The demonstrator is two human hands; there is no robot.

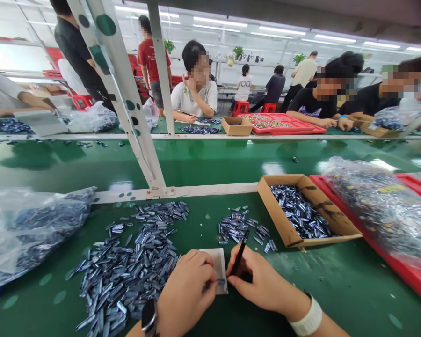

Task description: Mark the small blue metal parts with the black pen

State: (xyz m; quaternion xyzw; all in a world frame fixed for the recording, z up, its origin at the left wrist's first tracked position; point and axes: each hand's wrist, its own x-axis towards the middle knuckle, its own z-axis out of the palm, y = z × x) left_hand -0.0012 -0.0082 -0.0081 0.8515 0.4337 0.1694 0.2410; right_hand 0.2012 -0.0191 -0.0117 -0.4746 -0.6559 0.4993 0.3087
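Note:
My left hand (188, 288) is closed in a pinch over a small white card (218, 258). Between its fingertips is a small dark glossy piece (220, 281), its end pointing right. My right hand (256, 276) grips a slim black pen-like tool (239, 255), tilted with its upper end away from me; the fingers hide its lower end. A large heap of dark blue-grey elongated pieces (129, 267) spreads left of my left hand. Beyond my hands is a smaller pile of similar pieces (233, 225).
A cardboard box (280, 224) of similar pieces stands right of the small pile. Farther right, a filled clear bag (382, 210) lies on a red tray (400, 274). Another clear bag (31, 234) is at left. A white post (126, 103) rises from the bench edge; several people sit opposite.

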